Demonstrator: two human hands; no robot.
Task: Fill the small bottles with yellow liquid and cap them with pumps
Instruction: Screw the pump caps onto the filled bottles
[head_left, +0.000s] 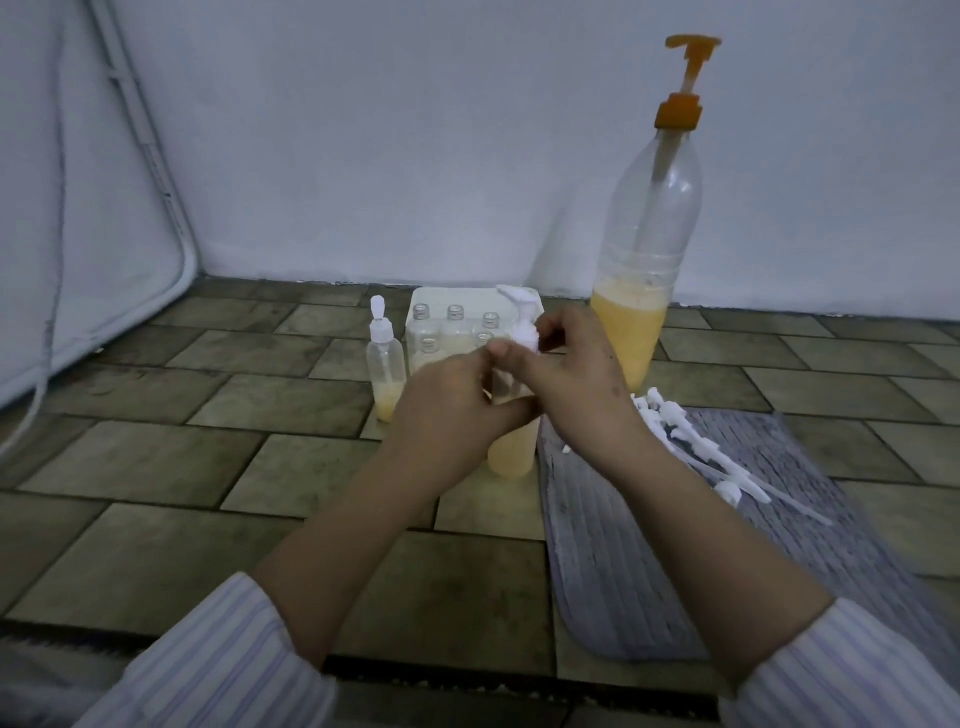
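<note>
You're holding a small clear plastic bottle part-filled with yellow liquid (511, 449) upright over the tiled floor (156, 467), your left hand (449, 405) wrapping around its body. Your right hand (569, 364) is pinching the white plastic pump cap (522, 322) sitting on its neck. One already-capped small bottle (385, 364) is standing just to the left.

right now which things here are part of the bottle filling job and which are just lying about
Part of the job:
- small bottle held by left hand
- white pump pinched by right hand
- capped bottle
- open bottles in the pack
- big dispenser bottle
- spare pumps

Lying about:
- grey mat
- cable
</note>
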